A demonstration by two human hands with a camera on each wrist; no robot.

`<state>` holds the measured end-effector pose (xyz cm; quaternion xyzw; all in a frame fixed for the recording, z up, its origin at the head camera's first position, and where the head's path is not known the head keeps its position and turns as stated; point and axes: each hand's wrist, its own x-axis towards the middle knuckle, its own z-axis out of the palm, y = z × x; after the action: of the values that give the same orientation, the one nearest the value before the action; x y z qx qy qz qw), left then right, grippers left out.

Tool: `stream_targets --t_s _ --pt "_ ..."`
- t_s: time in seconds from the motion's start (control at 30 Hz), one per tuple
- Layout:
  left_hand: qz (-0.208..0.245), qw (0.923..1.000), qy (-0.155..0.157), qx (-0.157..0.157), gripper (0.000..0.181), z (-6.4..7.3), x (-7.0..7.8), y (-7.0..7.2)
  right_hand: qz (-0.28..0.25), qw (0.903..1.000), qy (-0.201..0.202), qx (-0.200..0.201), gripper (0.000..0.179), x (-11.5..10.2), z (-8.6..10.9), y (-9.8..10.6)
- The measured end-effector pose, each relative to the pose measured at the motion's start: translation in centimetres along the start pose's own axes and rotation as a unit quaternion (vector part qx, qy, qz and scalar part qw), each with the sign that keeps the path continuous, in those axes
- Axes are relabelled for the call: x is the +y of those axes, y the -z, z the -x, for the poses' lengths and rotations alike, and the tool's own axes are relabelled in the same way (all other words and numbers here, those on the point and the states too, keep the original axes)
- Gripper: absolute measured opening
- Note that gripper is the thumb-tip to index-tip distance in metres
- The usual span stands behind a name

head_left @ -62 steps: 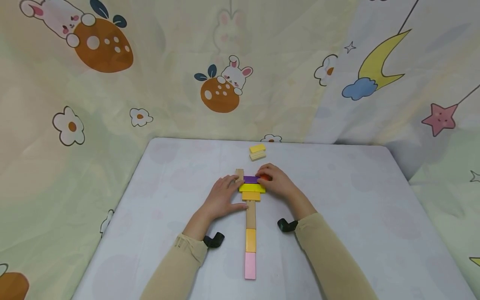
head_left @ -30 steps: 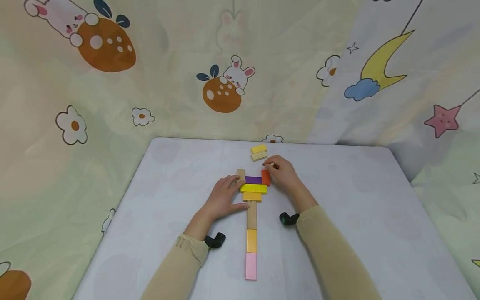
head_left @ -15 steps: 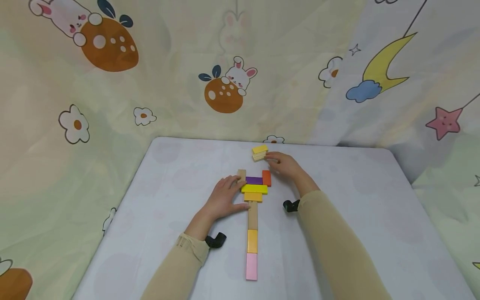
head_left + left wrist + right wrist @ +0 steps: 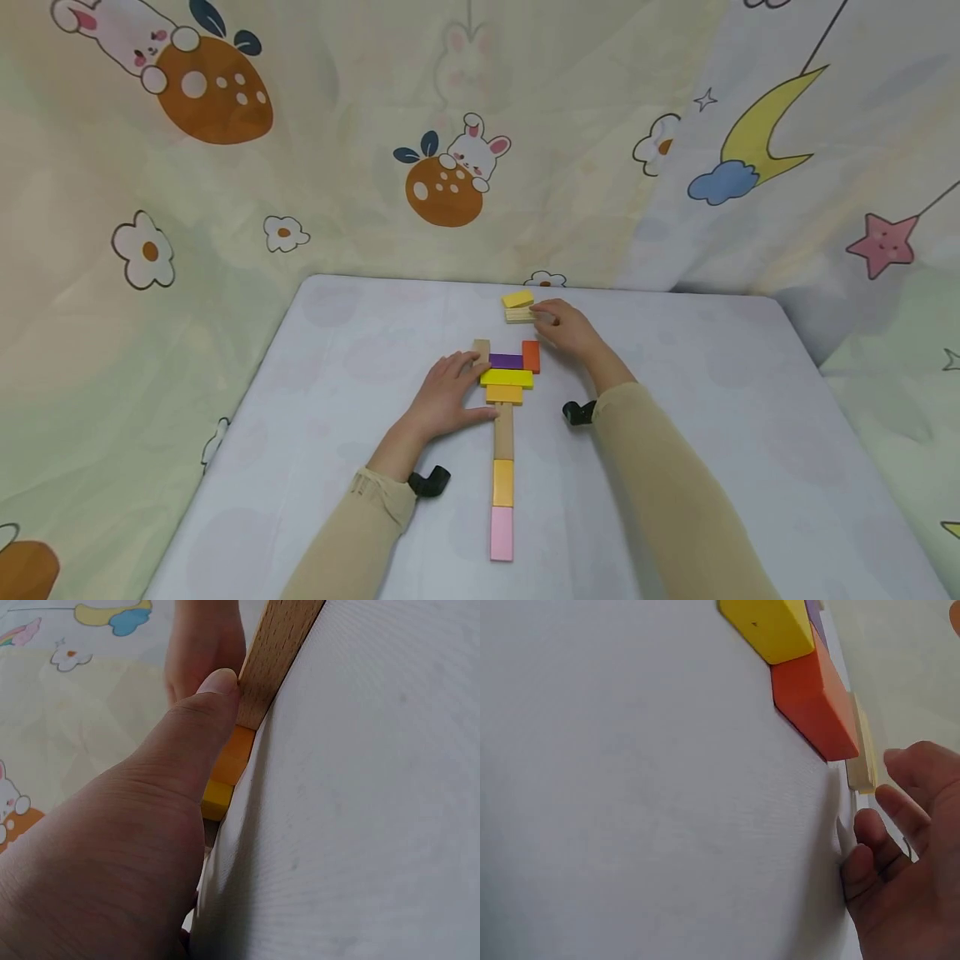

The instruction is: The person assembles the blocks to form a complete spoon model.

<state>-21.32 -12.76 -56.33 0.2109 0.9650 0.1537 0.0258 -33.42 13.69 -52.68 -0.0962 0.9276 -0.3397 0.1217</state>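
On the table, wooden blocks lie in a figure: a pink block (image 4: 502, 533), an orange block (image 4: 503, 483) and a plain wood block (image 4: 504, 433) form a column. Above it sit a short orange block (image 4: 504, 395), a yellow block (image 4: 507, 379) and a purple block (image 4: 506, 362), flanked by an upright plain block (image 4: 482, 347) and a red block (image 4: 531, 357). My left hand (image 4: 444, 396) rests along the left side, thumb touching the column's plain block. My right hand (image 4: 570, 329) has its fingertips at the end of a pale block stack (image 4: 517, 316), not visibly gripping it.
A loose-looking yellow block (image 4: 517, 298) lies at the back of the pale stack, near the far edge of the white-covered table (image 4: 675, 350). Behind it hangs a printed cloth (image 4: 570, 167). Dark wrist cameras stick out from both sleeves.
My right hand has let go of the red block beside the purple one and moved back to the pale stack. The stack has turned straighter. My left hand stays in place.
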Motion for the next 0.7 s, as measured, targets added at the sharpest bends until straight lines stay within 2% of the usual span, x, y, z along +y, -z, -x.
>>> stream_targets --t_s 0.17,0.43,0.7 --pt "0.002 1.0 0.001 0.0 0.089 0.0 -0.1 -0.2 -0.002 0.9999 -0.007 -0.013 0.046 -0.2 -0.7 0.2" --pt "0.006 1.0 -0.006 0.004 0.089 0.0 0.0 -0.1 0.028 0.9994 -0.005 -0.017 0.043 0.0 -1.5 0.4" --pt "0.005 1.0 -0.003 -0.002 0.088 0.0 -0.1 0.1 0.012 0.9996 -0.021 -0.016 0.042 -0.2 -1.6 0.1"
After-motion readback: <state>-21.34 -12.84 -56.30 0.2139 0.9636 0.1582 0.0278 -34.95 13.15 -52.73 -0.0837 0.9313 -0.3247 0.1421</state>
